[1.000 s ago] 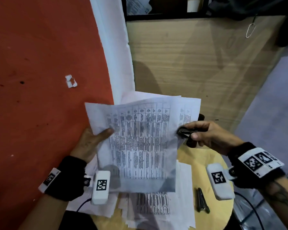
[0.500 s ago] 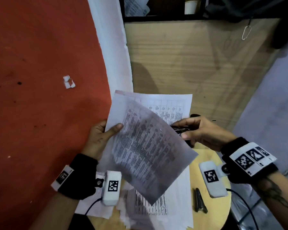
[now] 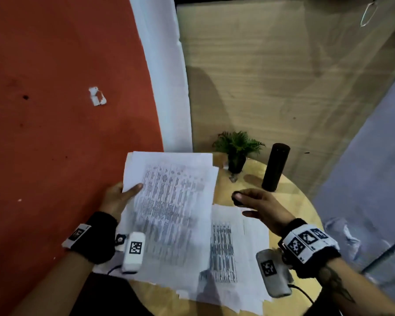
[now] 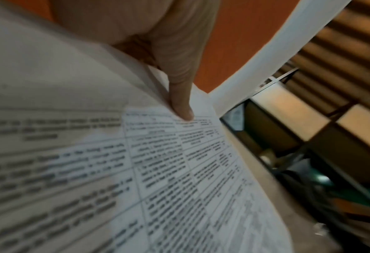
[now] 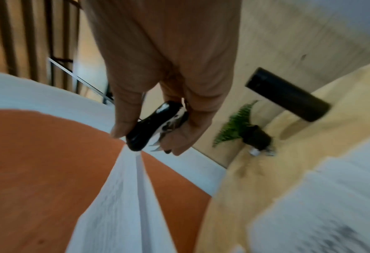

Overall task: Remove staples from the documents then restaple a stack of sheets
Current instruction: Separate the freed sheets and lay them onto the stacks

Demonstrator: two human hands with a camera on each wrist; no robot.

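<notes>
the left hand (image 3: 118, 197) is sitting at about 9 o'clock in the head view, pinching the left edge of a few white printed sheets of paper (image 3: 171, 208), thumb lying on top and the other fingers tucked underneath. in the left wrist view you're seeing that thumb (image 4: 179, 95) pressing down on the table-filled page (image 4: 179, 171), with more than one sheet fanning apart under it. the held sheets are hanging over the left part of the round light wooden table (image 3: 290, 199), tilted a bit, and overlapping a loose pile of other printed white pages (image 3: 228, 252) that's lying flat on the tabletop toward 6 o'clock.

the right hand (image 3: 258, 206) is hovering at about 3 o'clock over the table, just right of the held sheets. it's curling around a small black and chrome staple remover (image 5: 156, 125), thumb on one side and fingers on the other, metal claws poking out past the fingertips. in the right wrist view the held sheets (image 5: 125, 205) are showing edge-on right below it, but i can't tell if the claws are touching the paper.

up toward 12 o'clock a little green fern in a black pot (image 3: 236, 151) is standing on the table, and a tall black cylinder (image 3: 275, 166) is standing upright just to its right. orange floor (image 3: 55, 133) is filling the left side with a small scrap of white paper (image 3: 97, 96) lying on it.
</notes>
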